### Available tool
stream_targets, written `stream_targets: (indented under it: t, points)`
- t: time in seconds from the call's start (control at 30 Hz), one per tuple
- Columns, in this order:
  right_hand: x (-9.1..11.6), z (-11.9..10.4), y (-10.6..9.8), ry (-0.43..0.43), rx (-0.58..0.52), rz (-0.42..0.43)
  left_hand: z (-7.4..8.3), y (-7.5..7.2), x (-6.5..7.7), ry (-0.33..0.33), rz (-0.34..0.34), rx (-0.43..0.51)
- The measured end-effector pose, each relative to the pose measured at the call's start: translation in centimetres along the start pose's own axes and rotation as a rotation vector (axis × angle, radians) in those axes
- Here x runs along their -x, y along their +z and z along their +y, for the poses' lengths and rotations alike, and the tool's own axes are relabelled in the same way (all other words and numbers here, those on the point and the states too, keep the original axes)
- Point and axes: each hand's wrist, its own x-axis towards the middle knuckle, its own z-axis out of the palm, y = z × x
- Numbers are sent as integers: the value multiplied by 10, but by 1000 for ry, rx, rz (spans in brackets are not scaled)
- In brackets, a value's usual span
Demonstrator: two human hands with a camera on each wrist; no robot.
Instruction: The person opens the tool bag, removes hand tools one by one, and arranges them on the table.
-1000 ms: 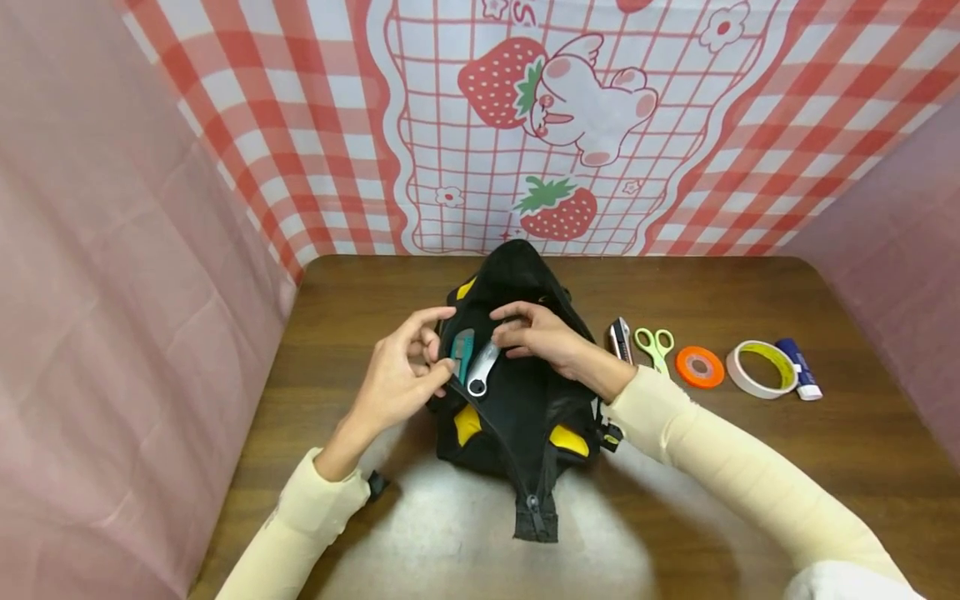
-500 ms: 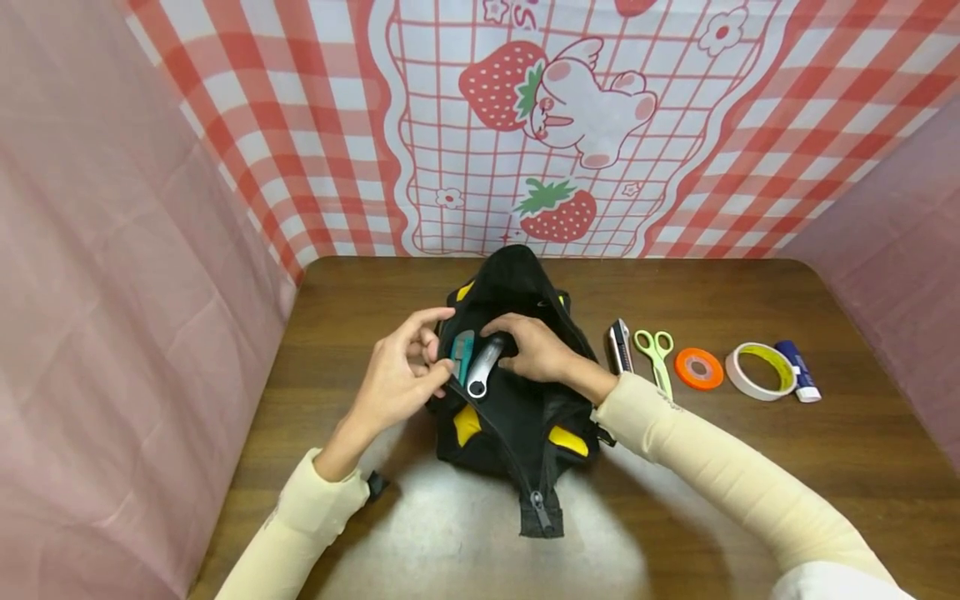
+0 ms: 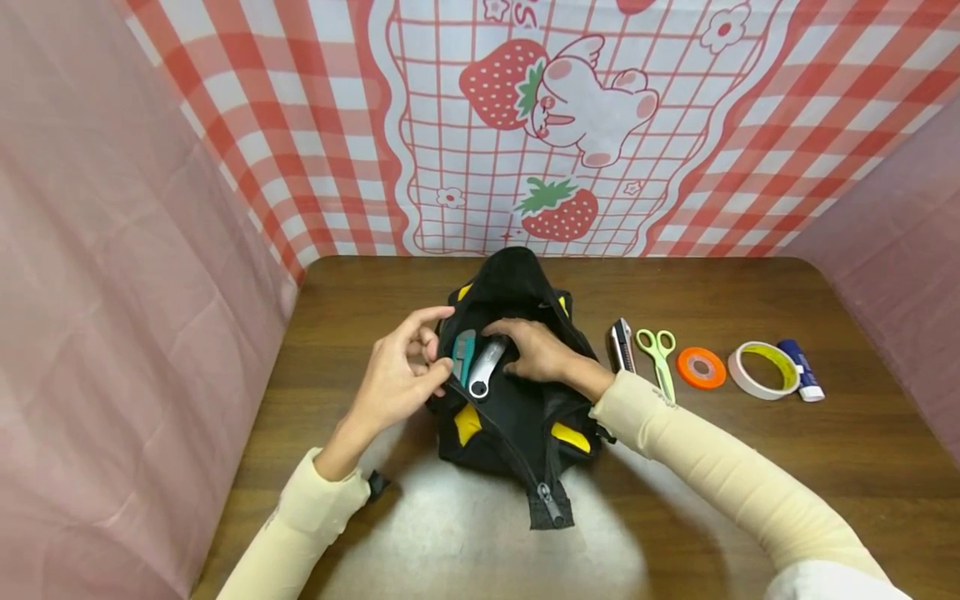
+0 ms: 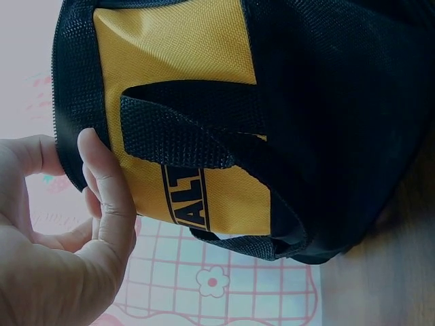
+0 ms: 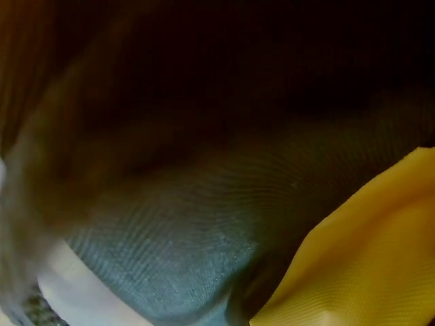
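Observation:
A black bag with yellow panels (image 3: 467, 423) stands unzipped on the table. My left hand (image 3: 401, 371) pinches the left rim of its opening between thumb and fingers; the left wrist view shows this hand (image 4: 88, 217) at the zip edge, beside a webbing handle (image 4: 180, 132). Reaching into the bag from the right, my right hand (image 3: 536, 350) has its fingers curled round the upper end of a silver tool (image 3: 483, 375) with a round, holed lower end. A teal utility knife (image 3: 463, 354) lies to the left of that tool. The right wrist view is dark and blurred, without visible fingertips.
Right of the bag lie a box cutter (image 3: 622, 343), light green scissors (image 3: 660, 362), an orange disc-shaped roll (image 3: 701, 367), a white tape roll (image 3: 750, 382) and a blue glue stick (image 3: 802, 371). A checked cloth (image 3: 330, 167) hangs behind the table.
My right hand has lowered into the bag, its fingers and thumb going from above the silver tool to around its top. The zip end has swung slightly right. My left hand stays put.

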Motion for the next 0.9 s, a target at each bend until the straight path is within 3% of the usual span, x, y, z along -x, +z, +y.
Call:
stream_targets:
  t: [0.3,0.9]
  points:
    - [-1,6,1,1,-20,8,1,0,0,-3,-2,4]
    - [2,6,-4,-10,-10,-72,0,1,0,2,3,7]
